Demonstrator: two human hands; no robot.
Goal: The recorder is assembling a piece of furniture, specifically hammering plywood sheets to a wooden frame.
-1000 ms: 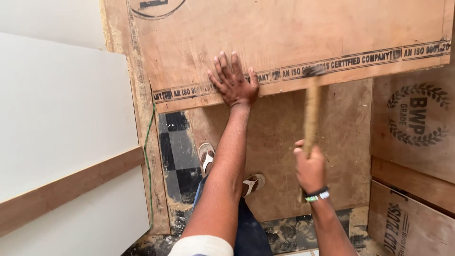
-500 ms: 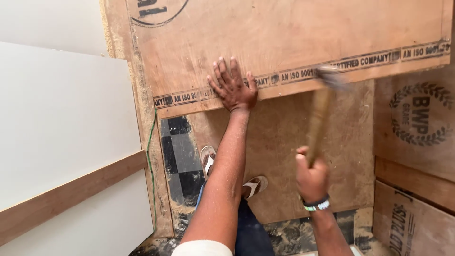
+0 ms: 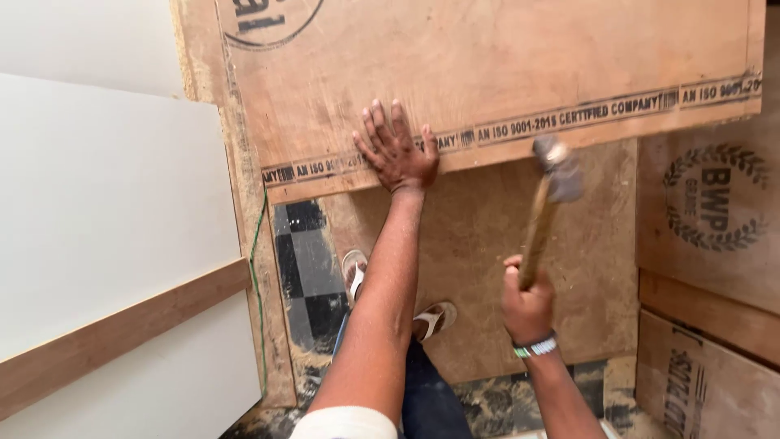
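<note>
My left hand (image 3: 396,150) lies flat, fingers spread, on the plywood sheet (image 3: 487,73) near its lower edge, pinning it steady. My right hand (image 3: 526,302) is clenched round the wooden handle of the hammer (image 3: 546,207), its head raised just below that edge.

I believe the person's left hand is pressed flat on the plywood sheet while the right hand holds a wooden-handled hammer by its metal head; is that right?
Not quite. The left hand is indeed pressed flat on the light brown plywood sheet, but the right hand holds the wooden-handled hammer by the lower end of its handle, with the metal head raised free above. The head view shows this.
</note>
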